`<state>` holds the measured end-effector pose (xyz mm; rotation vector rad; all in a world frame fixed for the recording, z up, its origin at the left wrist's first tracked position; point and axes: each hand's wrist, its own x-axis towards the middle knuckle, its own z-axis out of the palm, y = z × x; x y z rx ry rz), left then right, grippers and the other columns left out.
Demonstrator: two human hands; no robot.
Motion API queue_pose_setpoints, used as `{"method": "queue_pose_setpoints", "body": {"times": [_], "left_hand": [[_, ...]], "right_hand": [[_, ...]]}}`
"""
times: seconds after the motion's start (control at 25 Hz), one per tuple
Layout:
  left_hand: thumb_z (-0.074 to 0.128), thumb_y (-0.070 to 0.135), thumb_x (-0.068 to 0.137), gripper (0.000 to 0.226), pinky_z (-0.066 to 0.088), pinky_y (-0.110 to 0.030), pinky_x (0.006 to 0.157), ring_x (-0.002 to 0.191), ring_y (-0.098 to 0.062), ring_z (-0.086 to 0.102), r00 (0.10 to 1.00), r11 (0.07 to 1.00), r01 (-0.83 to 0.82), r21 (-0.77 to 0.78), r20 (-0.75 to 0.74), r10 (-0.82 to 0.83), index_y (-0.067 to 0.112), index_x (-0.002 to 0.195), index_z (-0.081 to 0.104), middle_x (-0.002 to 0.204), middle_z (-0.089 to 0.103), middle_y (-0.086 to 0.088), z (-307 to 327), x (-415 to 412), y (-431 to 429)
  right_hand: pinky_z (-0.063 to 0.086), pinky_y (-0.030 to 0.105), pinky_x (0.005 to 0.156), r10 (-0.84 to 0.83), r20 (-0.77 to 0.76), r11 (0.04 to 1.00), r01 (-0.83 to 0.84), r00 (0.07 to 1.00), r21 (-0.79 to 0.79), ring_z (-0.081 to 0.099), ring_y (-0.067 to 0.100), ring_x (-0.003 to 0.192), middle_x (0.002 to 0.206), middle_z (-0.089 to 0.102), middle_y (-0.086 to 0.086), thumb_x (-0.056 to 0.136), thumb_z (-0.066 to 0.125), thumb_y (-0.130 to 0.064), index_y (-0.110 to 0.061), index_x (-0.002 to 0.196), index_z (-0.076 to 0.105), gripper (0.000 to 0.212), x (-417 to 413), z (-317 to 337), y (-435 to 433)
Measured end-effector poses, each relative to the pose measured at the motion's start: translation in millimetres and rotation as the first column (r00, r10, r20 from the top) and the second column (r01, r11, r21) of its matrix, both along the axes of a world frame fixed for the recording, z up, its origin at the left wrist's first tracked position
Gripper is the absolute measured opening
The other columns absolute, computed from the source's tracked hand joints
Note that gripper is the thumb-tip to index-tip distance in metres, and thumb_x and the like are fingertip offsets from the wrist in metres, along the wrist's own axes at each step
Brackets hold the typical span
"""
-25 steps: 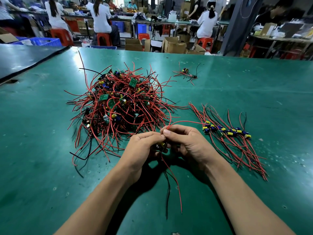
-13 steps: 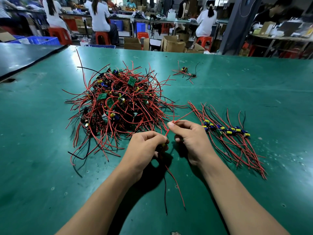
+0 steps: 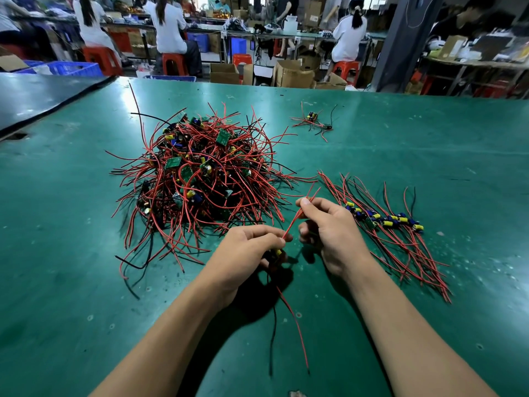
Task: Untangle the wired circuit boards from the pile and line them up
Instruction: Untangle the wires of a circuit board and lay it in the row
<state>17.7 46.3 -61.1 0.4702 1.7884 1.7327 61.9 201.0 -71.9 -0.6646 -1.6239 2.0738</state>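
Note:
A tangled pile of small green circuit boards with red and black wires point(image 3: 197, 179) lies on the green table point(image 3: 71, 253), left of centre. To the right, a row of untangled boards point(image 3: 383, 219) lies side by side, wires trailing toward me. My left hand point(image 3: 246, 247) grips one small board point(image 3: 278, 252) just above the table; its red and black wires hang down toward me. My right hand point(image 3: 329, 224) pinches that board's red wires point(image 3: 292, 222) between thumb and forefinger, and they run straight up from the board.
A small separate clump of wired boards point(image 3: 313, 121) lies farther back on the table. A dark table edge point(image 3: 43, 104) borders the far left. Beyond the table sit cardboard boxes point(image 3: 292, 73), red stools and several seated people at other benches.
My right hand has slid up along the red wires, away from my left hand, and drawn them straight. My left hand has stayed low with the board.

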Motion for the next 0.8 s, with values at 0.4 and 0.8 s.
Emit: {"method": "queue_pose_setpoints", "body": {"times": [0.4,0.8], "left_hand": [[0.062,0.004,0.088,0.015,0.044,-0.018,0.044,0.049,-0.013,0.057,0.988,0.987,-0.116,0.108,0.113,0.104,-0.004,0.084,0.074,0.072,0.071,-0.005,2.0,1.0,0.5],[0.060,0.007,0.091,0.017,0.039,-0.018,0.043,0.050,-0.013,0.052,0.983,0.984,-0.129,0.121,0.144,0.111,-0.005,0.089,0.071,0.072,0.058,-0.012,-2.3,-2.3,0.3]], "right_hand": [[0.038,0.023,0.040,0.353,0.030,0.935,-0.352,0.935,-0.038,0.049,0.011,0.047,0.062,0.054,0.000,0.095,0.067,-0.032,-0.014,0.098,0.077,0.021,7.0,-1.9,-18.1],[0.040,0.013,0.044,0.377,-0.010,0.909,-0.372,0.926,-0.186,0.051,0.003,0.050,0.074,0.069,0.002,0.069,0.081,-0.021,-0.015,0.079,0.078,0.013,8.7,0.0,-12.2]]}}
